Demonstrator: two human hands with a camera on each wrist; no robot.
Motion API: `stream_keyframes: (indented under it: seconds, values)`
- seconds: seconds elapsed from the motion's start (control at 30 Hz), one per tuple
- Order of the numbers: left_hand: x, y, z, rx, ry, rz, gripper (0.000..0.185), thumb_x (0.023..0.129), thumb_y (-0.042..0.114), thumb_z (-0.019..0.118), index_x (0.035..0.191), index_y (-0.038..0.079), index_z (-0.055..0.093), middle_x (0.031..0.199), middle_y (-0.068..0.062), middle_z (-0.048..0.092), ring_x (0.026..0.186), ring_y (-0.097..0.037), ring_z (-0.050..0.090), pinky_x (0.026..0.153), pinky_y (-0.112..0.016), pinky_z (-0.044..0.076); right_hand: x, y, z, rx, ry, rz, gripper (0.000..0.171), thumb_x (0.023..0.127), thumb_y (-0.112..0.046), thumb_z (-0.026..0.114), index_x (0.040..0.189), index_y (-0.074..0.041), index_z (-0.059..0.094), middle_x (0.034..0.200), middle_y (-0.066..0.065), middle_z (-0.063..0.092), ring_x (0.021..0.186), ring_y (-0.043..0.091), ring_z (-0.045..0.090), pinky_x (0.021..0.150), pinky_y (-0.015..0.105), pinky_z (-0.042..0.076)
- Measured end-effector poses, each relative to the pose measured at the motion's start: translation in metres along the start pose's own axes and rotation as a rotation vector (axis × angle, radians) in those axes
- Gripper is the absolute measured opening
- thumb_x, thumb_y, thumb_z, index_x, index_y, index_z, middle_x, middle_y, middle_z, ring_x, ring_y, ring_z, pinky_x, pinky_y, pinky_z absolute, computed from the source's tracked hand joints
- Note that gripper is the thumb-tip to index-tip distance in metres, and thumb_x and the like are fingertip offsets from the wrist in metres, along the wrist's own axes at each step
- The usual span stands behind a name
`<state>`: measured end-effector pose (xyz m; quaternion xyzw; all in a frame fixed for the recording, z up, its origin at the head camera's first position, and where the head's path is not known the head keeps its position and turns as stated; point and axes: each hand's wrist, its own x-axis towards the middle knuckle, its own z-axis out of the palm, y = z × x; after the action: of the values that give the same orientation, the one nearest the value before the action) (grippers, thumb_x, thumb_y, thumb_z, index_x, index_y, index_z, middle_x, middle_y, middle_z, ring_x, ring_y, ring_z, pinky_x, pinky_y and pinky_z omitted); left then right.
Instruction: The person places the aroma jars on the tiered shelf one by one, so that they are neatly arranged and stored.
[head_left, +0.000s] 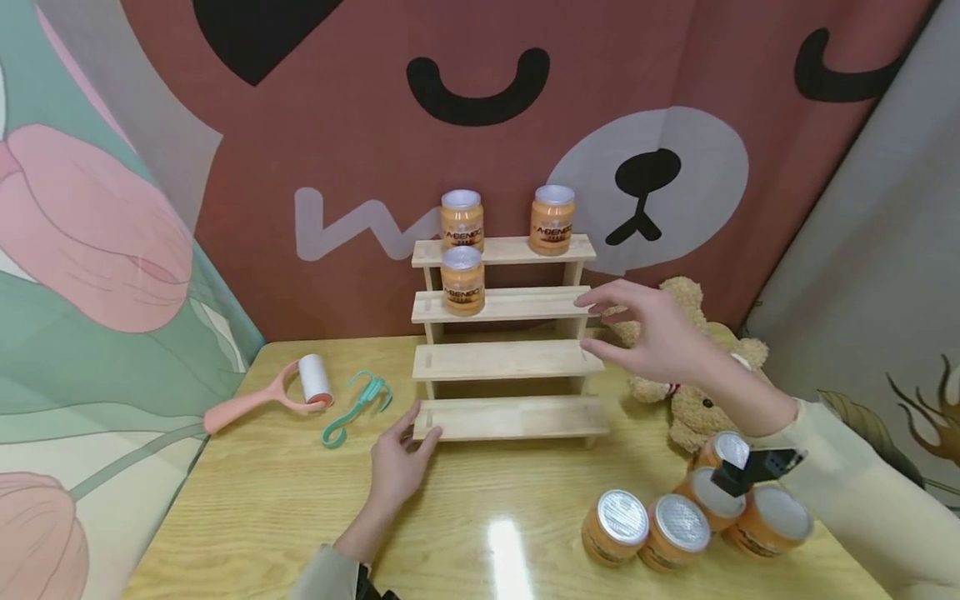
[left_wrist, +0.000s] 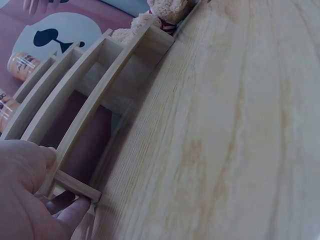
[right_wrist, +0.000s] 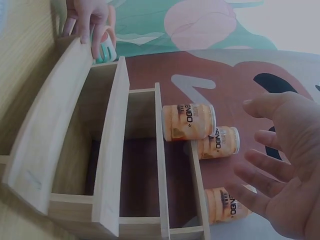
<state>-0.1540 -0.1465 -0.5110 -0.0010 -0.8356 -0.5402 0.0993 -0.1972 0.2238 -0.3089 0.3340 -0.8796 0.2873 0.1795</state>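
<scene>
A four-tier wooden display stand (head_left: 510, 417) stands on the table. My left hand (head_left: 397, 460) grips the left end of its lowest step, thumb on top and fingers around the end, as the left wrist view also shows. My right hand (head_left: 651, 329) holds nothing; its fingers are spread beside the right ends of the middle steps. On the top step are an orange jar (head_left: 462, 218) at the left and another jar (head_left: 552, 221) at the right, both with pale lids. A third jar (head_left: 462, 283) sits at the left of the step below.
Several more orange jars (head_left: 615, 529) are grouped at the table's front right, partly under my right forearm. Behind that arm sits a teddy bear (head_left: 693, 412). Left of the stand lie a pink lint roller (head_left: 262, 400) and a teal hook (head_left: 358, 408). A printed curtain (head_left: 360, 150) hangs behind.
</scene>
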Motion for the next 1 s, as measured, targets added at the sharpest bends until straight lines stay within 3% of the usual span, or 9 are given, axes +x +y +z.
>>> stream_keyframes:
  seconds: [0.33, 0.53, 0.67, 1.0]
  values:
    - [-0.001, -0.002, 0.0, 0.001, -0.006, -0.018, 0.061, 0.099, 0.02, 0.079, 0.152, 0.001, 0.056, 0.157, -0.024, 0.053, 0.133, -0.047, 0.063, 0.107, -0.048, 0.06, -0.035, 0.001, 0.0, -0.025, -0.029, 0.028, 0.052, 0.082, -0.007, 0.092, 0.129, -0.016, 0.072, 0.123, -0.002, 0.075, 0.105, 0.008, 0.071, 0.085, 0.024, 0.067]
    - [-0.001, 0.001, 0.0, -0.002, -0.002, -0.018, 0.061, 0.098, 0.019, 0.079, 0.151, 0.0, 0.056, 0.157, -0.024, 0.054, 0.133, -0.046, 0.064, 0.107, -0.047, 0.06, -0.058, 0.009, 0.001, -0.029, -0.088, 0.054, 0.054, 0.085, -0.013, 0.091, 0.134, -0.02, 0.07, 0.127, -0.004, 0.074, 0.11, 0.012, 0.071, 0.088, 0.03, 0.067]
    - [-0.001, 0.0, 0.0, -0.007, -0.004, -0.017, 0.062, 0.098, 0.019, 0.079, 0.151, -0.001, 0.055, 0.157, -0.024, 0.053, 0.134, -0.047, 0.063, 0.106, -0.047, 0.06, -0.072, 0.012, 0.005, 0.027, -0.139, 0.03, 0.058, 0.085, -0.013, 0.091, 0.137, -0.023, 0.067, 0.132, -0.001, 0.073, 0.118, 0.015, 0.07, 0.091, 0.036, 0.067]
    - [-0.001, 0.0, 0.0, -0.008, -0.005, -0.002, 0.063, 0.097, 0.018, 0.08, 0.151, -0.002, 0.055, 0.157, -0.023, 0.054, 0.135, -0.045, 0.063, 0.106, -0.046, 0.06, -0.1, 0.015, 0.021, 0.224, -0.316, -0.058, 0.064, 0.088, -0.027, 0.09, 0.145, -0.026, 0.061, 0.142, -0.001, 0.067, 0.123, 0.006, 0.063, 0.091, 0.031, 0.065]
